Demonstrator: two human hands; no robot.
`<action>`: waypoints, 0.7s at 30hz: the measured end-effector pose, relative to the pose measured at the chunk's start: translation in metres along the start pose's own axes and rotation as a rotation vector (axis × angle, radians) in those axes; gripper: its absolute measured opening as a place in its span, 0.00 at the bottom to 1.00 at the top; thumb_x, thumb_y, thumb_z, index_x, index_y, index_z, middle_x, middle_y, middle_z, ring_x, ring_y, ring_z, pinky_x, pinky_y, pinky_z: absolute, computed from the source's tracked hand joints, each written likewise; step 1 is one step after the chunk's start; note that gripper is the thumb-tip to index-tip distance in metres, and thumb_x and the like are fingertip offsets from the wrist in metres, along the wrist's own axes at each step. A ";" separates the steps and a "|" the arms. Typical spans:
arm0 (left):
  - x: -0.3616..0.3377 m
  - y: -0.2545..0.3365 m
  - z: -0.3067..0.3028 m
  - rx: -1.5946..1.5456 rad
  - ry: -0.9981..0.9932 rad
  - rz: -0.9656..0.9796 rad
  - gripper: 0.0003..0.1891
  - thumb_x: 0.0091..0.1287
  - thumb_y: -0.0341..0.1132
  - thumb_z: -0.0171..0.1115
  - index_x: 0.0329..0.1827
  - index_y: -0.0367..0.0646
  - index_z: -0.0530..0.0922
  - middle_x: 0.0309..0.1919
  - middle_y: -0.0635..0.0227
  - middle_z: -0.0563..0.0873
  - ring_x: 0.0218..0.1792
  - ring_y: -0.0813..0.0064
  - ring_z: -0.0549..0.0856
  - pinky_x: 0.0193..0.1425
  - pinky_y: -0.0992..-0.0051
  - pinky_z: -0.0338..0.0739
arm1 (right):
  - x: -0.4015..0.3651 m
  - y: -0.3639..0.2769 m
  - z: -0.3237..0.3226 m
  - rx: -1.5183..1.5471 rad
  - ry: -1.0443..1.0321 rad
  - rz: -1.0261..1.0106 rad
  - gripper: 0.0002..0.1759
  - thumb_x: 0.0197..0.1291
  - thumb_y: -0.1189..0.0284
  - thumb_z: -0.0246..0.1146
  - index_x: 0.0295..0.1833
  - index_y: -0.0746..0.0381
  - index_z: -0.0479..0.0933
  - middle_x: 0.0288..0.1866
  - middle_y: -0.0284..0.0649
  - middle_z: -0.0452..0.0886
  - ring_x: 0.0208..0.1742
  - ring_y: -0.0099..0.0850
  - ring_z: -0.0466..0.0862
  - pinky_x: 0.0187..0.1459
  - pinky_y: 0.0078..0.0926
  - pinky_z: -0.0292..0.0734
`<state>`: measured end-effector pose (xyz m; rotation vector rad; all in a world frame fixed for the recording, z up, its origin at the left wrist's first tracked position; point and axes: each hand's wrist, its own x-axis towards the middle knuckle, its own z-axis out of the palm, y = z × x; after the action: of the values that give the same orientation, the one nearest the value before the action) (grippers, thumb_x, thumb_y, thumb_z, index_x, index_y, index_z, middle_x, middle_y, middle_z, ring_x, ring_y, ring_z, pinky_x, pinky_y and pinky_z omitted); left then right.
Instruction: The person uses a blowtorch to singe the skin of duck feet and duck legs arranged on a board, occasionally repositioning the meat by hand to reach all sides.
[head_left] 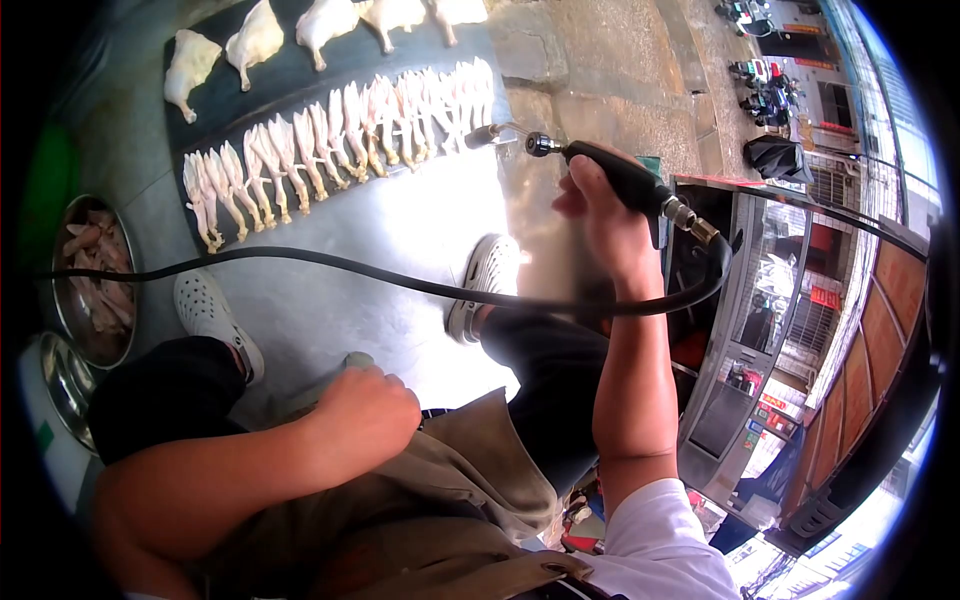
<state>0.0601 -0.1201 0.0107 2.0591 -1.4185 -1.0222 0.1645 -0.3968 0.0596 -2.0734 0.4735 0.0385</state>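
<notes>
My right hand (pixel 600 205) is wrapped round the black handle of a gas torch (pixel 625 180). The torch's metal nozzle (pixel 487 136) points left, over the right end of a row of pale chicken feet (pixel 320 140). A black hose (pixel 400 285) runs from the handle's back end across the view to the left edge. My left hand (pixel 367 415) is closed near my lap, above the brown apron (pixel 470 450); a small grey-green object (pixel 359 359) shows beside its knuckles, and whether it is held is unclear. Several chicken leg pieces (pixel 325 25) lie beyond the feet on a dark board (pixel 270 100).
A metal bowl (pixel 133 285) of raw meat pieces stands at the left, with another metal bowl (pixel 60 385) beside it. My white clogs (pixel 210 310) rest on the grey floor. At the right are a metal-framed glass cabinet (pixel 725 400) and parked scooters (pixel 770 95).
</notes>
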 end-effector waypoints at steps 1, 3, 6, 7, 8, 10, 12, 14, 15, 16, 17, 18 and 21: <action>0.000 0.000 -0.001 -0.001 0.001 0.003 0.05 0.57 0.30 0.59 0.28 0.42 0.83 0.29 0.63 0.85 0.34 0.64 0.84 0.35 0.68 0.77 | 0.000 0.001 0.000 -0.004 0.002 -0.002 0.17 0.63 0.70 0.63 0.51 0.71 0.79 0.32 0.43 0.84 0.29 0.27 0.86 0.32 0.22 0.81; 0.001 0.001 -0.001 0.000 0.011 0.013 0.05 0.56 0.30 0.59 0.28 0.42 0.83 0.28 0.63 0.85 0.34 0.64 0.84 0.35 0.68 0.77 | 0.001 0.004 0.000 -0.012 0.006 -0.006 0.17 0.63 0.69 0.62 0.51 0.71 0.79 0.32 0.42 0.84 0.29 0.27 0.86 0.33 0.22 0.82; 0.000 0.000 0.001 0.002 0.019 0.015 0.05 0.56 0.30 0.59 0.28 0.42 0.83 0.28 0.63 0.85 0.34 0.65 0.84 0.35 0.67 0.76 | 0.000 0.000 0.001 -0.014 -0.022 0.026 0.16 0.64 0.69 0.62 0.51 0.71 0.79 0.31 0.41 0.83 0.29 0.28 0.86 0.32 0.22 0.81; 0.000 0.000 0.002 0.002 0.021 0.013 0.05 0.56 0.30 0.59 0.28 0.42 0.83 0.28 0.63 0.85 0.34 0.65 0.84 0.35 0.67 0.76 | 0.001 0.000 0.001 -0.015 -0.011 0.032 0.16 0.64 0.68 0.62 0.50 0.70 0.79 0.31 0.42 0.83 0.28 0.28 0.85 0.32 0.22 0.81; 0.000 0.000 0.002 -0.003 0.016 0.008 0.05 0.56 0.30 0.59 0.28 0.42 0.83 0.28 0.63 0.85 0.34 0.65 0.84 0.35 0.67 0.76 | 0.003 0.001 0.000 -0.015 -0.001 0.037 0.17 0.64 0.67 0.62 0.50 0.70 0.79 0.32 0.42 0.84 0.28 0.29 0.85 0.32 0.23 0.81; -0.001 0.001 0.002 -0.012 0.005 0.000 0.05 0.56 0.30 0.59 0.28 0.42 0.83 0.28 0.63 0.85 0.34 0.64 0.84 0.35 0.67 0.76 | 0.005 0.001 -0.001 -0.008 0.052 0.043 0.16 0.64 0.66 0.63 0.48 0.70 0.80 0.32 0.44 0.84 0.27 0.31 0.85 0.33 0.25 0.82; -0.001 0.001 0.002 -0.003 0.013 0.001 0.05 0.56 0.30 0.59 0.28 0.42 0.83 0.28 0.63 0.85 0.33 0.64 0.84 0.35 0.67 0.76 | 0.007 0.001 -0.002 -0.005 0.077 0.074 0.16 0.64 0.66 0.63 0.48 0.70 0.81 0.32 0.44 0.85 0.27 0.31 0.86 0.33 0.25 0.82; -0.002 0.002 0.002 -0.001 0.023 -0.001 0.05 0.56 0.30 0.59 0.28 0.42 0.83 0.28 0.63 0.85 0.33 0.64 0.84 0.35 0.67 0.76 | 0.009 -0.001 -0.004 0.001 0.090 0.095 0.16 0.65 0.66 0.63 0.47 0.70 0.81 0.32 0.45 0.85 0.28 0.31 0.86 0.33 0.25 0.82; -0.003 0.003 0.002 -0.005 0.028 -0.005 0.05 0.56 0.30 0.59 0.28 0.42 0.83 0.28 0.63 0.85 0.33 0.64 0.84 0.35 0.67 0.77 | 0.009 -0.001 -0.005 0.005 0.089 0.101 0.16 0.65 0.66 0.63 0.47 0.70 0.81 0.32 0.45 0.85 0.27 0.31 0.86 0.32 0.25 0.82; -0.003 0.002 0.003 -0.010 0.033 -0.009 0.05 0.56 0.30 0.59 0.28 0.42 0.83 0.28 0.63 0.85 0.33 0.64 0.84 0.35 0.67 0.77 | 0.010 -0.001 -0.005 0.010 0.088 0.108 0.16 0.65 0.66 0.63 0.46 0.70 0.81 0.32 0.45 0.85 0.27 0.31 0.86 0.32 0.25 0.82; -0.003 0.002 0.001 -0.011 0.019 -0.009 0.05 0.56 0.30 0.59 0.28 0.42 0.83 0.28 0.63 0.85 0.33 0.64 0.84 0.35 0.67 0.77 | 0.010 -0.002 -0.005 0.015 0.086 0.114 0.16 0.65 0.66 0.63 0.46 0.70 0.81 0.32 0.45 0.85 0.27 0.32 0.86 0.32 0.26 0.82; -0.003 0.003 0.000 -0.013 0.006 -0.008 0.05 0.56 0.30 0.59 0.28 0.42 0.83 0.28 0.63 0.85 0.33 0.64 0.84 0.34 0.67 0.77 | 0.010 -0.002 -0.004 0.013 0.093 0.115 0.16 0.65 0.66 0.63 0.46 0.70 0.81 0.32 0.45 0.85 0.27 0.32 0.86 0.32 0.26 0.82; -0.003 0.002 0.003 -0.004 0.010 -0.007 0.05 0.56 0.30 0.60 0.27 0.42 0.83 0.28 0.63 0.85 0.33 0.64 0.84 0.34 0.67 0.77 | 0.011 -0.002 -0.003 0.000 0.102 0.111 0.16 0.65 0.66 0.63 0.46 0.70 0.81 0.32 0.45 0.85 0.27 0.32 0.86 0.32 0.26 0.82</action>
<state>0.0560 -0.1177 0.0108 2.0651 -1.4041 -1.0149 0.1750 -0.4015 0.0605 -2.0541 0.6507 -0.0020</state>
